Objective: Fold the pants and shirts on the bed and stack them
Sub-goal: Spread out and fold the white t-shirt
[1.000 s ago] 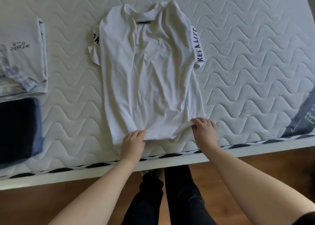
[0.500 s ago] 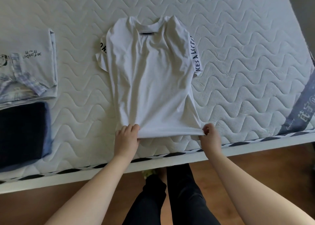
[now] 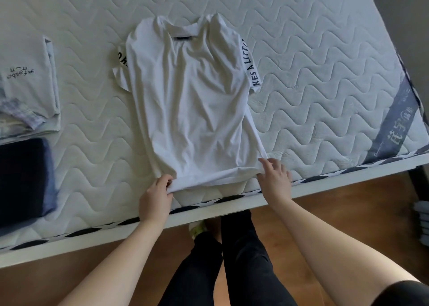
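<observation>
Both hands sit at the bottom hem of the white cotton T-shirt with black lettered sleeve bands (image 3: 195, 101). The person's left hand (image 3: 156, 197) pinches the hem's left corner, with cloth bunched between its thumb and fingers. The person's right hand (image 3: 275, 179) lies on the hem's right corner with its fingers spread out and fairly straight; whether it nips any cloth underneath cannot be told.

From the hands, the shirt runs straight away across the white quilted mattress (image 3: 325, 50). Its long line goes from the hem, near the person, up to the collar, far from the person. The shirt lies flat with its sleeves out to each side. Each hand is about as near to the shirt as the other, one at each corner.

Left of the shirt, well apart from it, sits a folded pale grey shirt with small writing (image 3: 25, 85). Just below that lies a folded dark blue garment (image 3: 23, 180).

The next move likely means carrying the hem up toward the collar, or folding one side inward.
</observation>
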`<state>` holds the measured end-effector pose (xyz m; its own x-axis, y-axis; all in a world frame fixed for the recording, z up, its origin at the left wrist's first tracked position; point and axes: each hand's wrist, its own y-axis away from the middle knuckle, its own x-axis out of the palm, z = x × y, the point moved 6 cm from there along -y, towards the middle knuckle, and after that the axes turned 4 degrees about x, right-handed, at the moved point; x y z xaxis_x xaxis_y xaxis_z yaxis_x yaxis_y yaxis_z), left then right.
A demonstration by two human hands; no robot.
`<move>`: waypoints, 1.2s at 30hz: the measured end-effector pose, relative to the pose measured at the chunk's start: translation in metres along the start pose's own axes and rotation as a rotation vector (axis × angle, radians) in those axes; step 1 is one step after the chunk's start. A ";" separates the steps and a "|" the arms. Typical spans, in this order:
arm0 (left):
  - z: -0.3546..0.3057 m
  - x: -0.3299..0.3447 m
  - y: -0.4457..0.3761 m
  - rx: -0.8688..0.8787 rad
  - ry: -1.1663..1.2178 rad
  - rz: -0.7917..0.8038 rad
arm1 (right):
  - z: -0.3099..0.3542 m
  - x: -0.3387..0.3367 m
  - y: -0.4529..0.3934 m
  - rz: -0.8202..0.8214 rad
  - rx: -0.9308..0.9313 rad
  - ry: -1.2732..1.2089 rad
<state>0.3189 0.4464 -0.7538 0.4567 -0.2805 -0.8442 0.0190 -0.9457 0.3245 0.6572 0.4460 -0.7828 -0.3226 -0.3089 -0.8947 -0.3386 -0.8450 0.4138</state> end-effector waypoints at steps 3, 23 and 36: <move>0.003 0.001 0.003 0.051 0.005 0.038 | 0.014 0.010 -0.003 0.048 -0.128 0.084; 0.081 0.044 0.040 -0.545 0.347 -0.239 | -0.033 0.047 -0.031 0.155 -0.172 0.056; 0.078 0.033 0.047 -0.505 0.261 -0.293 | -0.067 0.031 -0.035 0.105 0.065 -0.482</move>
<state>0.2658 0.3798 -0.7999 0.5691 0.0877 -0.8176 0.5638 -0.7654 0.3104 0.7182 0.4365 -0.8367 -0.7249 -0.1413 -0.6742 -0.3313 -0.7866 0.5210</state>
